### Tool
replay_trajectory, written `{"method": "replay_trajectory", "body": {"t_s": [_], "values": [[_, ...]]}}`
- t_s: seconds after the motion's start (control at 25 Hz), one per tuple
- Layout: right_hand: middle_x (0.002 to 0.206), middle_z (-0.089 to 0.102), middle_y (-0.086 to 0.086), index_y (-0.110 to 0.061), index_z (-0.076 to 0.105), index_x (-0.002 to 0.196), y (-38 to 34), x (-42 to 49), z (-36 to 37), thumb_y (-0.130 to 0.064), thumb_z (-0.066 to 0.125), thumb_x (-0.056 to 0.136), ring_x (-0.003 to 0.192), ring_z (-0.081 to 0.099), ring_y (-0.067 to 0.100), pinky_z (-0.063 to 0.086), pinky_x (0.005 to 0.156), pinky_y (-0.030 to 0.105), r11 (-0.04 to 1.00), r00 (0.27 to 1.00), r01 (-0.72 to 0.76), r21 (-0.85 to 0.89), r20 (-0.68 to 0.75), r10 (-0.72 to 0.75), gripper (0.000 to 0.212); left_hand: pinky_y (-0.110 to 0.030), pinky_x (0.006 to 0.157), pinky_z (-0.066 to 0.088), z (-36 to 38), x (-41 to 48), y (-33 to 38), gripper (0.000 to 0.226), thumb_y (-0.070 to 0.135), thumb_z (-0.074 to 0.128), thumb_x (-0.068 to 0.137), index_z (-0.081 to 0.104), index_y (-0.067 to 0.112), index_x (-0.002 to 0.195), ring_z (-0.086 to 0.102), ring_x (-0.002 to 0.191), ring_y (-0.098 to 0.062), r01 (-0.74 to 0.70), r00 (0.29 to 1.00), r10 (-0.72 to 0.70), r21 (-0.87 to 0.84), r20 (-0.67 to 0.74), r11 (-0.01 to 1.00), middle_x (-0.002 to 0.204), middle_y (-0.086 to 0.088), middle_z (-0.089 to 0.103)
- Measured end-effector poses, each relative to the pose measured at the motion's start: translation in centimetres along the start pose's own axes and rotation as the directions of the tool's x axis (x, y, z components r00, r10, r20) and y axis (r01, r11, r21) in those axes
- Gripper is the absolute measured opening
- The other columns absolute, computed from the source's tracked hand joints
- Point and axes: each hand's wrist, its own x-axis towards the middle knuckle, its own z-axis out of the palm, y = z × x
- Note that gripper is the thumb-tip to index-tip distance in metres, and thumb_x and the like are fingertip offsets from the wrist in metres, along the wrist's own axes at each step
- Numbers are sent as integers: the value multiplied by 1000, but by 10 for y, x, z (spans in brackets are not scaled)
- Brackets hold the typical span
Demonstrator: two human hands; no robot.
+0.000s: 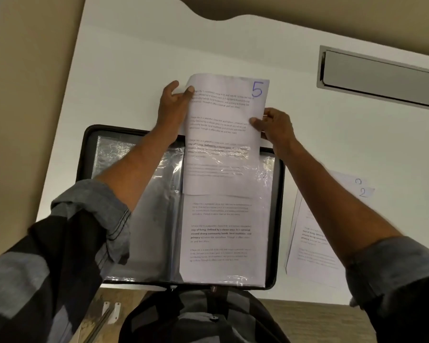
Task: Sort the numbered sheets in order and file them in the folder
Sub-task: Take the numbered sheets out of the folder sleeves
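— The big things first, please. Where to look?

— On the white table (pixel 146 58): a black folder (pixel 81 157), lying open, with clear plastic pockets on both pages. To its right, apart from it, a small pile of loose sheets (pixel 315 243), the top one marked 2.

— And the paper in work?

— Here, sheet 5 (pixel 223 134). Lower half already under the plastic of the right page, upper half sticking out past the far edge of the folder, above the table. Lower on the same page, another printed sheet (pixel 221 233); hard to tell whether in the same pocket or in one behind.

— Hands?

— Left hand (pixel 172 105) at the top left corner, thumb on the printed face, the other fingers behind the paper: a pinch. Right hand (pixel 276 126) at the right edge, near the middle, thumb also in front, fingers behind: a pinch again.

— So which step?

— Filing, most likely, not sorting: sliding sheet 5 down into its pocket. Only about half done. Pile with number 2 not yet filed.

— Next move?

— Probably to push down evenly with both hands, keeping the paper straight, to avoid catching a corner on the mouth of the plastic. After that, perhaps, to let go and reach for the pile.
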Motion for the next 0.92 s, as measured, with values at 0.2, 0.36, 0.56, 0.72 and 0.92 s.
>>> {"method": "replay_trajectory", "body": {"t_s": [0.2,0.36,0.56,0.72,0.92], "values": [[102,78,8,-3,68,116,-41,17,-8,-10,74,89,87,76,22,63,79,39,986,979,148,76,-153,-135,29,-19,84,56,8,-32,-25,45,32,62,101,52,16,142,65,97,-2,-46,998,44,60,43,997,123,0,65],[107,77,10,-4,65,117,-81,19,-15,-10,70,91,91,76,23,63,82,41,955,948,288,69,-164,-274,27,-41,92,60,15,-38,-14,24,20,69,96,69,16,119,72,97,-15,-104,994,105,-58,10,993,109,-3,75],[115,75,12,-1,62,126,-101,-6,-29,0,64,93,102,74,26,62,87,41,925,933,358,125,-79,-351,33,-31,83,60,30,-51,30,16,14,68,96,72,10,111,73,89,-14,-175,985,170,-216,-42,961,98,-2,77],[117,74,11,1,61,126,-82,-50,-61,0,65,93,103,74,24,62,87,40,913,912,396,98,-159,-378,33,-31,83,61,52,-81,43,17,17,70,96,72,13,111,74,91,-16,-171,983,182,-227,28,959,101,-3,78],[115,75,7,-10,63,128,-26,-108,-141,-8,72,88,101,74,23,61,86,37,940,890,334,74,-354,-288,41,-32,83,62,92,-149,13,24,20,72,95,71,12,117,74,94,-17,-150,971,170,-120,171,981,103,-4,77]]}}
